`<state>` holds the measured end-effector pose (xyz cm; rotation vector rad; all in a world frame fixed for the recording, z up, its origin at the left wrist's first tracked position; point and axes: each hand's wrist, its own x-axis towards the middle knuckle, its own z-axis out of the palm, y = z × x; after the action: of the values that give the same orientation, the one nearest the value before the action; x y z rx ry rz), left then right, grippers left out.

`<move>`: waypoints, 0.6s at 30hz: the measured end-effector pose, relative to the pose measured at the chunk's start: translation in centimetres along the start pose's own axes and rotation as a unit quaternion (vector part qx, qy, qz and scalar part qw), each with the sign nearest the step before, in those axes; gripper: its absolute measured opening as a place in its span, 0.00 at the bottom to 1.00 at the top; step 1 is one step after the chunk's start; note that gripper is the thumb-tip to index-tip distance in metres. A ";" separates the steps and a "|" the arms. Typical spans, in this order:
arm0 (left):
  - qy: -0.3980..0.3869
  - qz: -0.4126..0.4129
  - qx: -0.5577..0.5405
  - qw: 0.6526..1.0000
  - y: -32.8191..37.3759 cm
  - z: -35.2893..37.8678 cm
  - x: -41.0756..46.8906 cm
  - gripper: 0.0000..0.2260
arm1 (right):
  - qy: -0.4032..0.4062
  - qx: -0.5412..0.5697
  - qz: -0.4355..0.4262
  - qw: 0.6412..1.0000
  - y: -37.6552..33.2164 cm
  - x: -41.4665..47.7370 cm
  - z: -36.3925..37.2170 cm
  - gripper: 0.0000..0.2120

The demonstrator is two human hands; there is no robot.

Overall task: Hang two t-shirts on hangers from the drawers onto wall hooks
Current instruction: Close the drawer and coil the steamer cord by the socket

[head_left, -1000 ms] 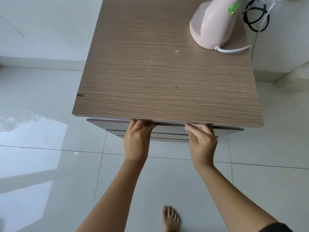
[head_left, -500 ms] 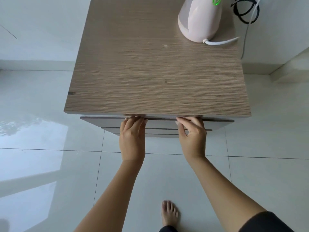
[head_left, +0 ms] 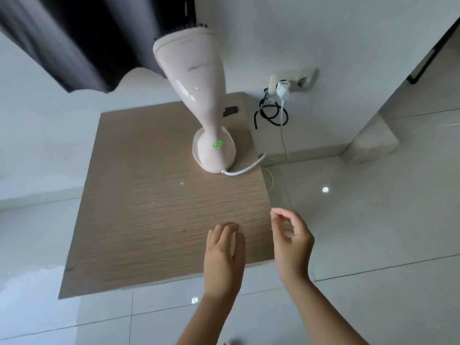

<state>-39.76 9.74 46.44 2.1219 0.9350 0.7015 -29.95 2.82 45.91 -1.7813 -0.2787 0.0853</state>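
The left hand (head_left: 224,257) is held above the wooden top (head_left: 149,220) near its front edge. The right hand (head_left: 291,242) is held just beside it, over the right front corner. Nothing is gripped by either hand. The fingers of both are loosely curled, and the right thumb and forefinger are close together with nothing seen between them.

No t-shirts or hangers can be seen. The drawers are hidden from this view and are judged to lie under the top, below the hands and toward the person. The front edge runs from left to right, so a drawer would be pulled toward the body. The left hand is nearer to the middle of that edge; the right hand would have to be brought inward and down.

A steamer (head_left: 199,95) stands at the back of the top, well apart from the hands. A dark cloth (head_left: 74,41) hangs at the upper left; whether it is a t-shirt cannot be told.
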 end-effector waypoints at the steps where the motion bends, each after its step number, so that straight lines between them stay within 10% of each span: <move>1: -0.009 0.014 0.007 1.000 0.6 1.0 2.2 0.12 | 0.000 0.006 0.034 0.999 -0.2 2.3 0.1 0.07; 11: -0.099 0.055 0.148 0.983 0.6 10.6 17.9 0.20 | -0.044 0.031 0.396 0.916 7.3 18.4 5.1 0.03; 18: -0.044 0.050 0.269 0.961 -0.6 13.2 18.0 0.22 | -0.089 0.074 0.515 0.849 15.8 18.8 9.7 0.25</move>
<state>-20.09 19.08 41.44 2.6657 1.0631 0.4240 -11.57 13.19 30.17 -1.5855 0.5749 1.0127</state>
